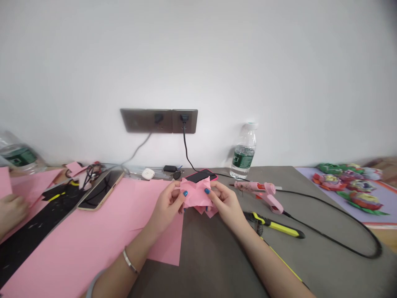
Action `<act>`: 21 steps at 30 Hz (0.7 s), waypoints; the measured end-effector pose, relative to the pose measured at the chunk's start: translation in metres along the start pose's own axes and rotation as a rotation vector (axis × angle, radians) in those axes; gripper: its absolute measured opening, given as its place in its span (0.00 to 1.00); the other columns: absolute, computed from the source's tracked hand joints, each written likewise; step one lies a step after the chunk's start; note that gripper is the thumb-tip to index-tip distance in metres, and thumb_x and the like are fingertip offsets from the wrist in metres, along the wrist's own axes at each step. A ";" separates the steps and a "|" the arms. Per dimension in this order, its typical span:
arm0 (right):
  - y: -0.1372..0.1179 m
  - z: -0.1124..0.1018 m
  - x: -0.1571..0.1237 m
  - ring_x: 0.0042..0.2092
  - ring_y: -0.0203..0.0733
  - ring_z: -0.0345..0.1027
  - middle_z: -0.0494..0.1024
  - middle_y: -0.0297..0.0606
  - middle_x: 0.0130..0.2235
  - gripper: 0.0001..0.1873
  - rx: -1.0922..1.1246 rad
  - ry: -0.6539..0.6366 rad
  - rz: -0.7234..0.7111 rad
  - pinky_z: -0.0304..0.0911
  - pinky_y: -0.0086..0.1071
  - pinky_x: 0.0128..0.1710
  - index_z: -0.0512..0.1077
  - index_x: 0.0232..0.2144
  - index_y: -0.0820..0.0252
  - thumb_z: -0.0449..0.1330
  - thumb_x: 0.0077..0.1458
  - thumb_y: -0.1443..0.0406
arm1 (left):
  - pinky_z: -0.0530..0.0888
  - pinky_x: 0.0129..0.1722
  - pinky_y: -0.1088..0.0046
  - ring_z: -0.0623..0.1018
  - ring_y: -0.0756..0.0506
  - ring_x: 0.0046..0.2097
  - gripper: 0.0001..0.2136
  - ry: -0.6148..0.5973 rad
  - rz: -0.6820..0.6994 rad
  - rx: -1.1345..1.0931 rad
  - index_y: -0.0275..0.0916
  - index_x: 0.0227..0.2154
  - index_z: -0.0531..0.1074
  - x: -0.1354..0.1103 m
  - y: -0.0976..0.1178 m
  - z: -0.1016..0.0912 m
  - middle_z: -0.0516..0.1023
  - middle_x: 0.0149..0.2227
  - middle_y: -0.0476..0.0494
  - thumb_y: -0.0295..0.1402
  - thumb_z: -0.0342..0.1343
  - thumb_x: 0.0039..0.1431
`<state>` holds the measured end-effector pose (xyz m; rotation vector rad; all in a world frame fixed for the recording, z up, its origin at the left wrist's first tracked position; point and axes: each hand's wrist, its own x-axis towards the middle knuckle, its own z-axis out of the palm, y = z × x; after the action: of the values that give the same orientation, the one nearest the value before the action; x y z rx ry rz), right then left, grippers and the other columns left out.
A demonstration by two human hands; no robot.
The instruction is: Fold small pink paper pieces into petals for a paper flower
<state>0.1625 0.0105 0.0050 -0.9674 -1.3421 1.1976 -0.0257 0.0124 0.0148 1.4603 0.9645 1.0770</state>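
A small folded piece of pink paper [197, 194], with pointed corners along its top, is held up between both hands over the grey table. My left hand [170, 200] pinches its left side, thumb in front and fingers behind. On the right side, my right hand [225, 200] pinches it the same way. More pink paper points stick out below the piece. Large pink sheets [102, 231] lie under and beside my left forearm. Behind the folded paper rests a phone in a pink case [198, 176], partly hidden.
To the right lie a pink glue gun [259, 188] with a looping black cable and yellow-black pliers [279, 227]. A water bottle [243, 153] stands by the wall. Colourful paper flowers [353, 186] sit far right. At left are another phone [101, 190] and another person's hand [12, 213].
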 end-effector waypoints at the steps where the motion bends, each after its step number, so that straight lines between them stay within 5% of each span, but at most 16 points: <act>1: -0.001 0.000 0.000 0.18 0.35 0.65 0.72 0.29 0.17 0.20 0.027 -0.005 0.003 0.58 0.25 0.17 0.71 0.39 0.60 0.61 0.54 0.50 | 0.64 0.22 0.80 0.66 0.54 0.21 0.10 0.001 -0.015 -0.003 0.38 0.38 0.66 0.000 -0.001 0.000 0.66 0.20 0.57 0.40 0.52 0.62; 7: 0.001 -0.001 -0.001 0.15 0.31 0.63 0.72 0.29 0.16 0.20 0.117 -0.044 0.121 0.59 0.22 0.15 0.71 0.38 0.60 0.62 0.53 0.50 | 0.64 0.19 0.81 0.66 0.54 0.19 0.16 0.002 -0.095 -0.035 0.38 0.45 0.68 -0.001 -0.003 0.000 0.65 0.18 0.57 0.42 0.55 0.60; 13: 0.007 -0.002 0.001 0.12 0.29 0.60 0.72 0.27 0.14 0.20 0.218 -0.022 0.214 0.56 0.19 0.12 0.70 0.35 0.61 0.64 0.50 0.51 | 0.74 0.29 0.72 0.73 0.49 0.29 0.19 -0.151 0.017 -0.268 0.37 0.47 0.71 -0.004 0.004 0.003 0.76 0.35 0.41 0.45 0.48 0.63; 18: 0.008 -0.002 0.002 0.11 0.30 0.60 0.73 0.28 0.13 0.20 0.233 0.012 0.225 0.54 0.18 0.10 0.69 0.34 0.60 0.65 0.48 0.51 | 0.74 0.35 0.73 0.75 0.47 0.39 0.14 -0.124 0.123 -0.030 0.38 0.48 0.72 -0.005 0.003 0.004 0.75 0.44 0.39 0.31 0.54 0.59; 21: 0.007 -0.002 0.001 0.11 0.30 0.61 0.74 0.30 0.14 0.19 0.199 -0.017 0.225 0.53 0.18 0.10 0.69 0.35 0.60 0.64 0.50 0.52 | 0.75 0.41 0.72 0.74 0.45 0.45 0.21 -0.061 0.189 0.085 0.42 0.53 0.68 -0.005 -0.001 0.004 0.72 0.50 0.39 0.27 0.58 0.55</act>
<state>0.1639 0.0135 -0.0020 -0.9848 -1.1232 1.4826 -0.0235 0.0073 0.0125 1.6712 0.8511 1.1319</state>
